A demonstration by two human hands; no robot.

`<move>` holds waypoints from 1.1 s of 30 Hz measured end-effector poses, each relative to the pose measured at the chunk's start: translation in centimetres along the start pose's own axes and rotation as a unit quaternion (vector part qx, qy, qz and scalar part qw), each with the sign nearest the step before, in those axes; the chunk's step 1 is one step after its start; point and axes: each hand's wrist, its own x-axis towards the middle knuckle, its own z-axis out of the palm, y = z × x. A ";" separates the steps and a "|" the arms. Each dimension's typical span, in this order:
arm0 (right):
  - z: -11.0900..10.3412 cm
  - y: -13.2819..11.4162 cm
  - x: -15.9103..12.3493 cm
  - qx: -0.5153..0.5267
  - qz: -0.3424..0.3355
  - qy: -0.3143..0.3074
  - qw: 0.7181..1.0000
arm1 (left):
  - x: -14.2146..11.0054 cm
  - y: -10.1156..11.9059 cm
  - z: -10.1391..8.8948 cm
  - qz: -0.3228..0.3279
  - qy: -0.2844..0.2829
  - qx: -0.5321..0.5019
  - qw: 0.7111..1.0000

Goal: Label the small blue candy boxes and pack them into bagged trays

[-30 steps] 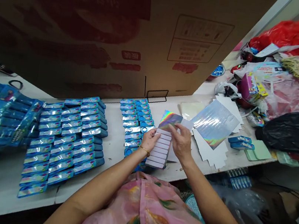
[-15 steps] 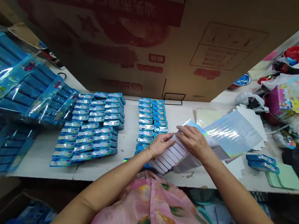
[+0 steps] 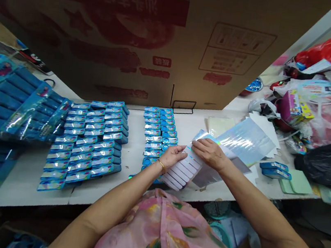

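Observation:
A sheet of white strip stickers [image 3: 180, 172] lies tilted in front of my body, with shiny holographic edges at its top. Along its upper left side, my left hand [image 3: 172, 157] pinches the sheet between thumb and fingers. My right hand [image 3: 209, 152] is closed over the sheet's upper right part, fingers bent; its fingertips' exact hold is hidden. Just left of my hands stand two columns of small blue boxes [image 3: 155, 133], their near end partly covered by my left forearm. Silvery holographic sheets [image 3: 245, 140] lie to the right of my right hand.
More small blue boxes [image 3: 88, 141] stand in rows on the white table [image 3: 132, 148]. Wrapped blue packs [image 3: 10, 96] are stacked at far left. A big cardboard box [image 3: 134, 40] blocks the back. At right are two blue boxes [image 3: 276, 170], green pads [image 3: 296, 183] and a black bag [image 3: 330, 161].
The view has shifted right, so things appear farther left. Both hands stay on the sticker sheet, nearly in the same pose.

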 end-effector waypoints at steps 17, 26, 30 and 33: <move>4.2 -7.4 2.7 0.513 0.468 0.053 0.718 | -5.3 -3.1 -4.2 0.038 0.309 0.006 0.950; 9.4 -12.5 4.7 0.662 0.564 0.055 0.490 | -9.0 -5.0 -6.8 0.048 0.428 0.037 0.902; 11.3 -14.2 5.7 0.601 0.566 0.072 0.560 | -9.4 -5.3 -9.3 0.046 0.440 0.133 0.887; 12.5 -15.0 6.6 0.532 0.566 0.061 0.627 | -9.6 -5.6 -11.1 0.030 0.457 0.184 0.870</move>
